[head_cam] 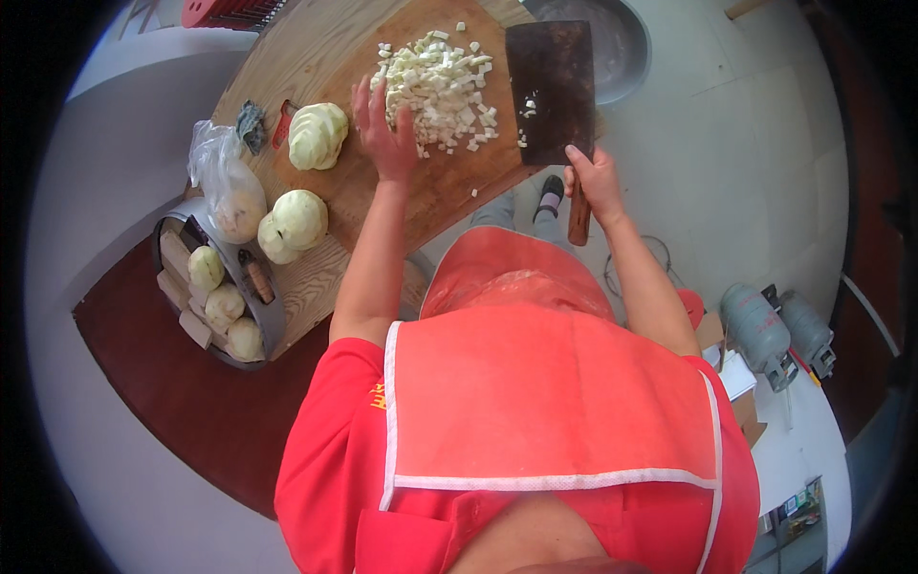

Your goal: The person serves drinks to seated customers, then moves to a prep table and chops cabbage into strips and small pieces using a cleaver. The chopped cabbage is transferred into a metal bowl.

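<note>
My right hand (597, 183) grips the wooden handle of a broad, dark cleaver (552, 86). The blade lies flat-side up at the right edge of the wooden cutting board (459, 194), with a few pale cubes on it. At the left side of a heap of diced, pale vegetable (437, 93) is my left hand (387, 136), fingers spread; whether it touches the cubes is hard to tell. A peeled, ridged, pale green vegetable (318, 136) sits left of that hand. Two more peeled round ones (301, 219) rest nearer the table's front left.
A metal basin (624, 50) stands beyond the cleaver. On the table's left are a red peeler (282, 123), a bluish cloth (250, 127) and a clear plastic bag (237, 194). A metal container (269, 316) with peeled vegetables adjoins the table's left end. Gas cylinders (760, 333) stand at right.
</note>
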Demonstrator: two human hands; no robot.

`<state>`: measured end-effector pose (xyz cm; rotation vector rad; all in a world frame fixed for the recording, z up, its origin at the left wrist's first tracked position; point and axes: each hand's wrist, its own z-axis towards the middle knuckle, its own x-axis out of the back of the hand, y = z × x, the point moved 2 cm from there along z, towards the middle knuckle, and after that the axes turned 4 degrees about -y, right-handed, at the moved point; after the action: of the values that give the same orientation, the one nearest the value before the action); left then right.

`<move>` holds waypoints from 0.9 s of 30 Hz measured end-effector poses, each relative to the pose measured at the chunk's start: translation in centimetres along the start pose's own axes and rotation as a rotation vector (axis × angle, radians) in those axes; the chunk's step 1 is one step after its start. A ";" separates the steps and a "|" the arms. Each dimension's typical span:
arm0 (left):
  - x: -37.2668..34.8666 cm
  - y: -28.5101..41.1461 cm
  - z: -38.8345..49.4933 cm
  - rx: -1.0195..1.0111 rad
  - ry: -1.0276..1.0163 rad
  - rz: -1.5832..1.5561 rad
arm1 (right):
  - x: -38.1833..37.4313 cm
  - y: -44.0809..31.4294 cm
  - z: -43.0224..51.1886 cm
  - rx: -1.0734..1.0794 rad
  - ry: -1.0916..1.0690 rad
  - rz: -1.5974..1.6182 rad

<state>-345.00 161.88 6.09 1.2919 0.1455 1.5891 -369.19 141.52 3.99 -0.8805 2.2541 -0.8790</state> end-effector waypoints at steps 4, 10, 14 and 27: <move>0.3 3.9 -5.9 -0.283 -0.352 0.075 | -0.4 0.8 0.0 0.013 0.013 0.031; -0.7 3.3 -8.7 -0.196 -0.577 0.218 | -1.4 1.8 -0.2 -0.009 -0.011 0.009; -1.1 1.3 -7.5 -0.150 -0.361 0.336 | -2.9 2.6 -0.2 -0.007 0.006 0.004; -5.7 3.0 -4.6 0.145 -0.075 0.050 | -8.3 4.3 -0.4 -0.020 -0.013 -0.109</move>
<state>-351.06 158.45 2.37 1.4757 0.1854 1.5935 -365.85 150.21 3.16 -1.0237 2.2252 -0.8976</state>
